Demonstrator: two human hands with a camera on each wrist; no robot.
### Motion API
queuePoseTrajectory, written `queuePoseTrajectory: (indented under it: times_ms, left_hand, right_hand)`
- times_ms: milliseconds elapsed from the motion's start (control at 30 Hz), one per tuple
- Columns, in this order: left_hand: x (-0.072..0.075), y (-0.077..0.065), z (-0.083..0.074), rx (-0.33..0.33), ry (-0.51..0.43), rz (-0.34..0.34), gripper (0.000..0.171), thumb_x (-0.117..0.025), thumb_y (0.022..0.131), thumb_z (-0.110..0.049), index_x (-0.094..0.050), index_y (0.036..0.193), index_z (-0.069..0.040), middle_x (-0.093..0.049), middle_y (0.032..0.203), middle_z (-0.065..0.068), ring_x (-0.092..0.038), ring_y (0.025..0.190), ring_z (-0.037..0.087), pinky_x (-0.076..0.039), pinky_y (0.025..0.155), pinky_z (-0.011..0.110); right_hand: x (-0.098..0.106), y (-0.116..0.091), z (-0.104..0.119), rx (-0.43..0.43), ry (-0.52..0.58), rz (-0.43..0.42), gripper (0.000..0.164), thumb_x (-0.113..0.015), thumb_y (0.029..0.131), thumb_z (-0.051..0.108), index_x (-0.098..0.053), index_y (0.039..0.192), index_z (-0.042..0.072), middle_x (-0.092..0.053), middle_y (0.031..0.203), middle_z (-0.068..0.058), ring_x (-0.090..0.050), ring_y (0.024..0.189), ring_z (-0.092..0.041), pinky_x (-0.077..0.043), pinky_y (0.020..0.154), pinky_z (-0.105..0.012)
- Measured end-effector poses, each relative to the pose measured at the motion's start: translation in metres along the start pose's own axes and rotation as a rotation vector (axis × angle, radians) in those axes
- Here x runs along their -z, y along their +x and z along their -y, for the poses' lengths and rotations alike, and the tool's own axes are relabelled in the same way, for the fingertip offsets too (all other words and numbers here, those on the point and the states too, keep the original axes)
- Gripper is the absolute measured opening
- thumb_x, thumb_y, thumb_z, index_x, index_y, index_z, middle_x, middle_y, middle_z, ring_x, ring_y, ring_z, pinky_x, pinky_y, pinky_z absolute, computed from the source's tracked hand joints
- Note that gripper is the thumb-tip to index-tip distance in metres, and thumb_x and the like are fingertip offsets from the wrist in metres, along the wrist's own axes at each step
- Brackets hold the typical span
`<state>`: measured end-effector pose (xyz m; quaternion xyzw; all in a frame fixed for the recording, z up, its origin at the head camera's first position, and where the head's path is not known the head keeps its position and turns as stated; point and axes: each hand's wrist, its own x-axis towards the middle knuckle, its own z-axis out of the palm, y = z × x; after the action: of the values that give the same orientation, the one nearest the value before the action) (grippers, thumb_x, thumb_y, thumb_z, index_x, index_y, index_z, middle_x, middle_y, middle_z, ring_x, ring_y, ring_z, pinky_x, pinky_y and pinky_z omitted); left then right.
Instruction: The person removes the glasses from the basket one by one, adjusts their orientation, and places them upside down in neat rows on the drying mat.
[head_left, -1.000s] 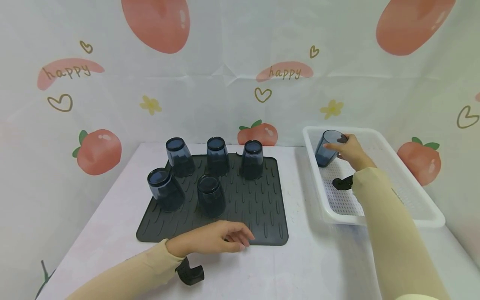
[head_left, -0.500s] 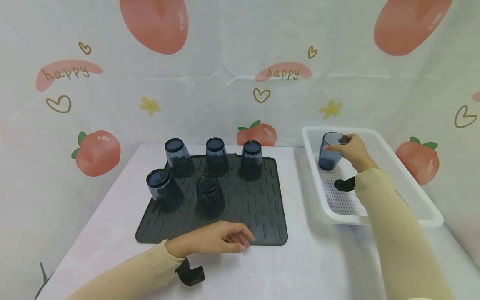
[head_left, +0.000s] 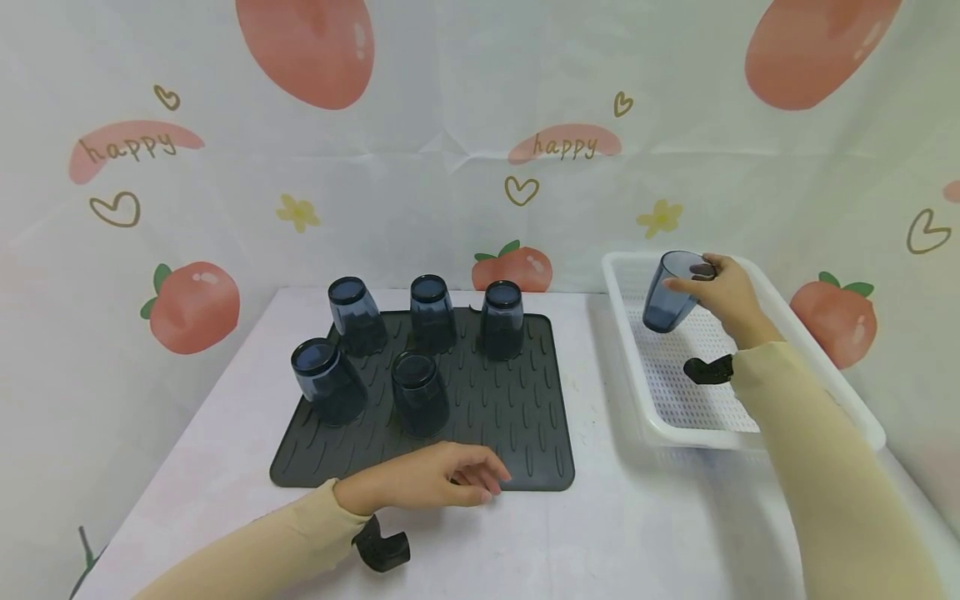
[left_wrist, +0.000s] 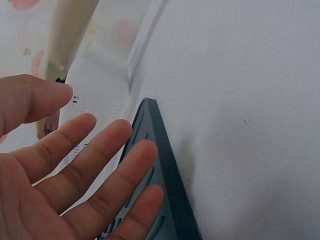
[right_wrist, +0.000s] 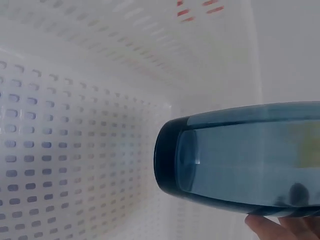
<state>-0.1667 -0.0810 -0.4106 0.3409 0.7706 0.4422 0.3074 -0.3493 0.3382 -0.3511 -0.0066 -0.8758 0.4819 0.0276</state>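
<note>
A blue drinking glass (head_left: pixel 667 302), tilted with its mouth up, hangs over the white basket (head_left: pixel 643 400). My right hand (head_left: pixel 726 292) pinches it near the rim between thumb and fingers. In the right wrist view the glass's thick base (right_wrist: pixel 170 157) points at the perforated wall, fingertips showing below. My left hand (head_left: pixel 431 477) holds nothing and lies by the front edge of the black drying mat (head_left: pixel 517 433); the left wrist view shows its fingers (left_wrist: pixel 107 185) loosely bent. Several matching glasses, among them a front one (head_left: pixel 420 396), stand upside down on the mat.
The basket has raised walls and stands right of the mat on a white table (head_left: pixel 592 533). Behind the table hangs a peach-print backdrop (head_left: pixel 442 108). Black wrist mounts (head_left: pixel 382 546) stick out below the sleeves.
The right hand has lifted the glass off the basket's floor and shifted slightly right, the glass tilting again after standing more upright. The left hand has stayed where it was.
</note>
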Motion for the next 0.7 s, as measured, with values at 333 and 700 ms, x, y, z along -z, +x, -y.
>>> queuePoseTrajectory:
  times_ms: [333,700]
  left_hand:
    - [0.000,0.001,0.002,0.023,0.010,-0.007,0.029,-0.059,0.097,-0.015,-0.059,0.124,-0.005,-0.066,0.115,0.012,-0.062,0.099,0.001,-0.051,0.089,0.020]
    - [-0.001,0.001,0.001,0.001,0.010,-0.006,0.029,-0.059,0.097,-0.015,-0.059,0.124,-0.003,-0.067,0.114,0.014,-0.062,0.100,0.002,-0.051,0.089,0.019]
  right_hand:
    - [0.010,-0.008,0.015,0.023,0.013,-0.008,0.096,-0.071,0.087,0.040,-0.015,0.153,-0.002,-0.033,0.152,-0.024,-0.046,0.124,-0.023,-0.042,0.073,-0.001]
    - [0.017,-0.026,0.038,0.070,0.092,-0.055,0.089,-0.072,0.087,0.030,-0.020,0.152,0.001,-0.051,0.120,0.012,-0.051,0.095,0.011,-0.049,0.073,-0.006]
